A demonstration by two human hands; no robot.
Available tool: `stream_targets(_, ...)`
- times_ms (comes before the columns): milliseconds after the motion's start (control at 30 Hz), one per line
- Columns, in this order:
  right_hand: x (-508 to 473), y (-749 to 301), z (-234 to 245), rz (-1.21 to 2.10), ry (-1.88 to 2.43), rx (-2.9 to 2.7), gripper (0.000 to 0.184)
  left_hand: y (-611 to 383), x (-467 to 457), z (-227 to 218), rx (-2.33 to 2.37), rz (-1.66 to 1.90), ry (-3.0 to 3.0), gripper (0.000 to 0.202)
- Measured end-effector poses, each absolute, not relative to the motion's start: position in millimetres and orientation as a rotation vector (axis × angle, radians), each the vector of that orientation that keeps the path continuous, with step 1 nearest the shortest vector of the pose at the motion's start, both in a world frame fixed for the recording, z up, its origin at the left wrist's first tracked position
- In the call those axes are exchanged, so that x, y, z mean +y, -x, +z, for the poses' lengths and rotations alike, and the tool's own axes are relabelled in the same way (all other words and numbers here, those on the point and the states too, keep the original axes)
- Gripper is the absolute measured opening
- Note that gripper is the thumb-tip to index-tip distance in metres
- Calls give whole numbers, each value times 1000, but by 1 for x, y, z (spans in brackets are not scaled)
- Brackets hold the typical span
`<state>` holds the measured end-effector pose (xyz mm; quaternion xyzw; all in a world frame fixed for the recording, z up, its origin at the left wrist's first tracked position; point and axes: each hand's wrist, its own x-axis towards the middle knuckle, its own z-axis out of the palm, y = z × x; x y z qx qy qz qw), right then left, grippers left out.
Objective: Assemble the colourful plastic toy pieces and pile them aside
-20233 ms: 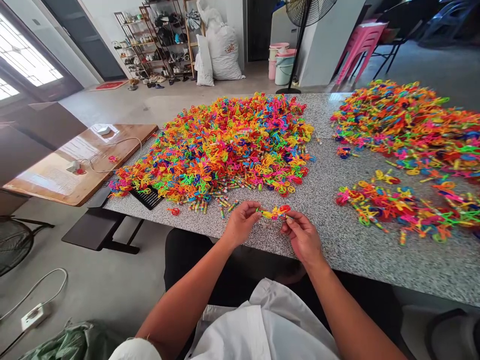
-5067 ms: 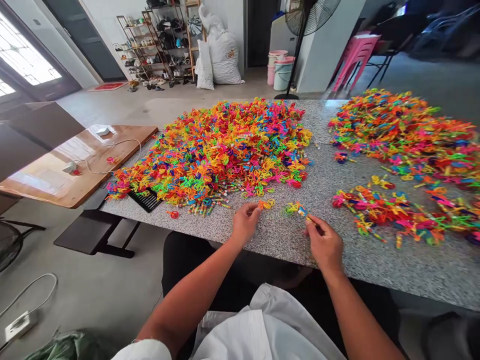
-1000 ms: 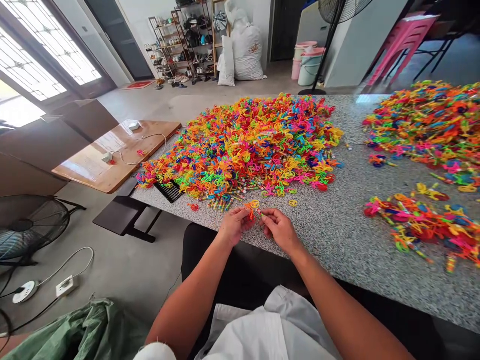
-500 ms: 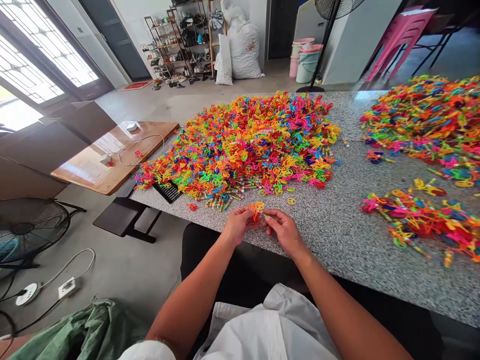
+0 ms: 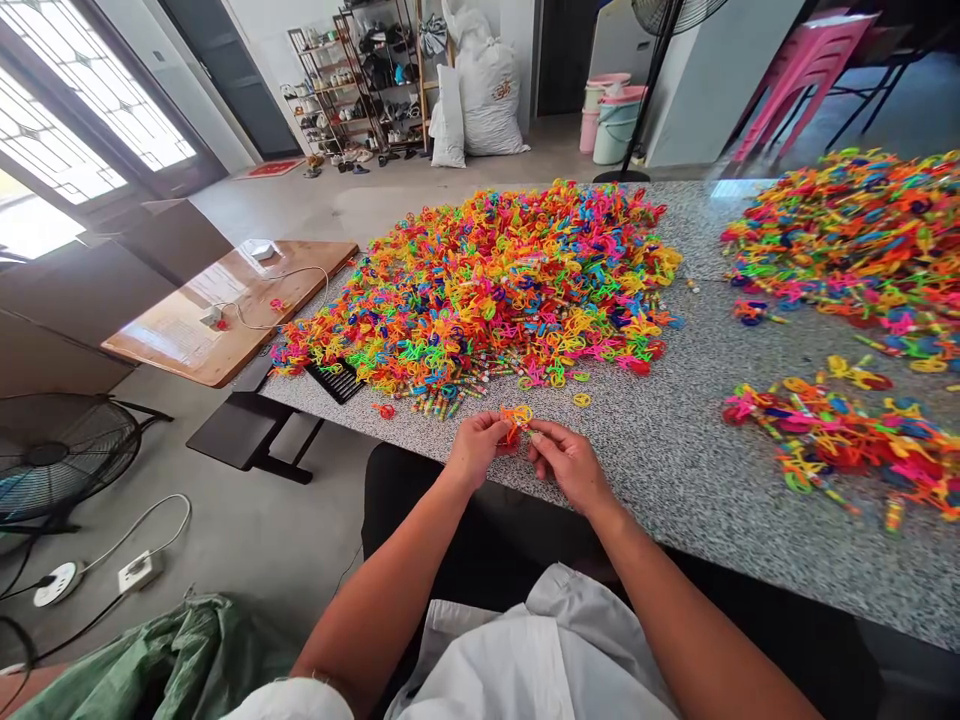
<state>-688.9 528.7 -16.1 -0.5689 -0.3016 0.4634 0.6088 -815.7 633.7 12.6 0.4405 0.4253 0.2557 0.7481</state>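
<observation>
My left hand (image 5: 476,450) and my right hand (image 5: 566,460) meet just above the near edge of a speckled granite table (image 5: 675,470). Both pinch a small orange and yellow plastic toy piece (image 5: 516,420) between their fingertips. Right behind it lies a big heap of bright plastic pieces (image 5: 495,280) in many colours, with several small striped tubes (image 5: 442,400) along its front. A loose yellow ring (image 5: 581,400) lies beside my right hand.
A second heap (image 5: 847,240) fills the table's far right, and a smaller pile (image 5: 840,440) lies to the near right. A black comb-like grille (image 5: 336,380) sits at the left edge. A wooden side table (image 5: 217,320) with cables, a floor fan (image 5: 52,460), power strip (image 5: 139,572) and green bag (image 5: 150,665) stand left.
Over the last second my hands stay pinched together on the small orange piece, with only slight finger movement. About five seconds ago they were apart, picking pieces off the table.
</observation>
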Motion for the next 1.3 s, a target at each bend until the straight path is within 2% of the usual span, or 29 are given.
stream_targets(200, 524, 683, -18, 1018, 1452, -796, 47, 808, 629, 6, 964, 604, -1023, 21)
stream_targets(433, 517, 680, -18, 983, 1502, -743, 39, 797, 625, 0, 960, 554, -1030, 19)
stream_targets(833, 496, 652, -29, 801, 1368, -429, 41, 756, 602, 12, 792, 373, -977, 23)
stream_targets(1067, 454, 632, -10, 743, 1596, -582, 36, 730, 581, 4, 709, 303, -1069, 23)
stream_targets(1167, 431, 596, 2, 615, 1706, -589, 30, 698, 585, 5, 660, 243, -1310, 22)
stream_targets(1300, 401, 518, 13, 160, 1725, -216, 33, 632, 610, 7, 680, 554, -1913, 16)
